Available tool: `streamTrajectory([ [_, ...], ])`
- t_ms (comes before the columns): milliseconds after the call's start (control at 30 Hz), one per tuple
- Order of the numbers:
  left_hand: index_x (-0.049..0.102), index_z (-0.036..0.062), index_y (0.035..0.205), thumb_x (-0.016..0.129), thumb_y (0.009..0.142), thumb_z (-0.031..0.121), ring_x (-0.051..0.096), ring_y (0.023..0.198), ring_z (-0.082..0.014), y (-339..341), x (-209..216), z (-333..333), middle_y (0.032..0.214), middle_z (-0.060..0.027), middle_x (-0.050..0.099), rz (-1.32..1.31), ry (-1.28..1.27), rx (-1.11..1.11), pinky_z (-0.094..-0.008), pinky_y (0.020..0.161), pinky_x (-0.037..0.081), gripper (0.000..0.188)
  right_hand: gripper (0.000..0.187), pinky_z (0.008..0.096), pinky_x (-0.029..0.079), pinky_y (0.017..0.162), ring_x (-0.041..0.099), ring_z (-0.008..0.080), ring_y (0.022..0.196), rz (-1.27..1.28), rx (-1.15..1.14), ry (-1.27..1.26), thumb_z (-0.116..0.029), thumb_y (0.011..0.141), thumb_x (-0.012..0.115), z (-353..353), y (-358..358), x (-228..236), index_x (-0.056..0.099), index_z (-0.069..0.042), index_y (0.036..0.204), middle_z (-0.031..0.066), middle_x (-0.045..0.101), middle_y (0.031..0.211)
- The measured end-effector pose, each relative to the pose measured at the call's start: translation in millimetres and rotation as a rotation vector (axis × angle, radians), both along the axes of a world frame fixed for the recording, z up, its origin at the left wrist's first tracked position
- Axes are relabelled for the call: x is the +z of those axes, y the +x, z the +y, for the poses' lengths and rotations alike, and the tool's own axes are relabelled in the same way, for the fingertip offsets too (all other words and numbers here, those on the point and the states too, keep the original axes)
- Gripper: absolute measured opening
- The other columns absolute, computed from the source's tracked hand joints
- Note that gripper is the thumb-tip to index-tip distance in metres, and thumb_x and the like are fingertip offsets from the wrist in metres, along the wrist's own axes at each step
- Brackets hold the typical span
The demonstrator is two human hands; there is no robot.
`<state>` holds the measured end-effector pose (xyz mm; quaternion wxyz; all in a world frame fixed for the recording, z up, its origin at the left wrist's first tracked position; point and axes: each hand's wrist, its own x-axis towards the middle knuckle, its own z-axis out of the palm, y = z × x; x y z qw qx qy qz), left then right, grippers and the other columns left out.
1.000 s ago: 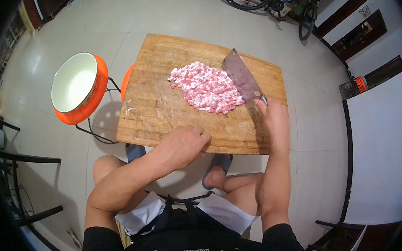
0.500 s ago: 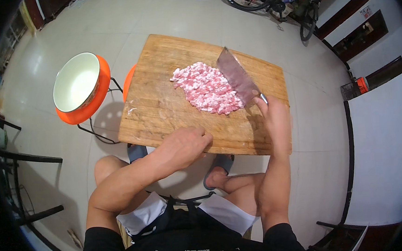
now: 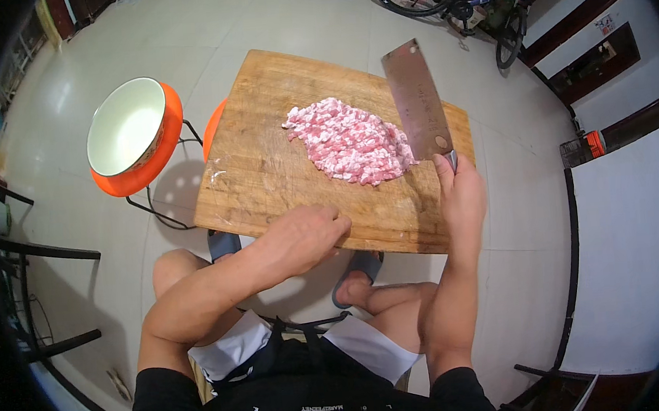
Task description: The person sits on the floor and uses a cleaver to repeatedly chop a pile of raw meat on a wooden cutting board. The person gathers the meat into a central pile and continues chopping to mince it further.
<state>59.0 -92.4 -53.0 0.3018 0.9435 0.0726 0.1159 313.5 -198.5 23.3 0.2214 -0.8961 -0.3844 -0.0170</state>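
A heap of chopped pink and white meat [image 3: 348, 143] lies on a wooden cutting board [image 3: 261, 96]. My right hand [image 3: 462, 196] is closed round the handle of a cleaver [image 3: 417, 96]. Its broad, meat-smeared blade is tipped to show its flat side, raised over the board's right part, just right of the heap. At the near edge of the board rests my left hand [image 3: 309, 237], its fingers curled over that edge and holding it. The undersides of those fingers are partly hidden.
Left of the board, a white bowl [image 3: 129, 128] stands on an orange stool [image 3: 165, 152] with black legs. Part of another orange seat [image 3: 212, 126] shows beside the board. A bicycle [image 3: 453, 2] stands at the back, and dark chair legs [image 3: 50, 252] reach in from the left.
The cleaver has lifted and swung to the right, off the edge of the meat, its flat side turning into view. My left hand has stayed on the board's near edge.
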Motion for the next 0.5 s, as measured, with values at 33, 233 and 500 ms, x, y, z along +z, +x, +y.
streamTrajectory([
  [33, 0.062, 0.0034, 0.105, 0.082, 0.084, 0.018, 0.068, 0.096, -0.0417, 1, 0, 0, 0.097, -0.0181, 0.065, 0.001, 0.0, -0.002, -0.0515, 0.082, 0.054, 0.032, 0.047, 0.0578, 0.051, 0.076, 0.07, 0.0476, 0.089, -0.002, -0.009, 0.039, -0.048, 0.104, 0.065, -2, 0, -5, 0.072, -0.002, 0.104, 0.0267, 0.073, 0.092],
  [233, 0.062, 0.0026, 0.105, 0.082, 0.084, 0.019, 0.068, 0.096, -0.0412, 0, 3, -1, 0.097, -0.018, 0.065, 0.017, 0.022, 0.01, -0.0514, 0.082, 0.055, 0.033, 0.044, 0.0584, 0.053, 0.078, 0.071, 0.049, 0.092, -0.012, 0.091, -0.271, -0.045, 0.105, 0.065, 9, -8, -5, 0.07, -0.002, 0.109, 0.0272, 0.074, 0.096],
  [500, 0.063, 0.0019, 0.105, 0.081, 0.084, 0.018, 0.069, 0.097, -0.041, 0, 3, -1, 0.098, -0.0186, 0.066, 0.011, 0.024, 0.006, -0.0511, 0.083, 0.056, 0.032, 0.043, 0.0555, 0.052, 0.077, 0.07, 0.0487, 0.091, -0.057, 0.125, -0.155, -0.043, 0.105, 0.066, 7, -4, -20, 0.07, -0.001, 0.109, 0.0266, 0.073, 0.095],
])
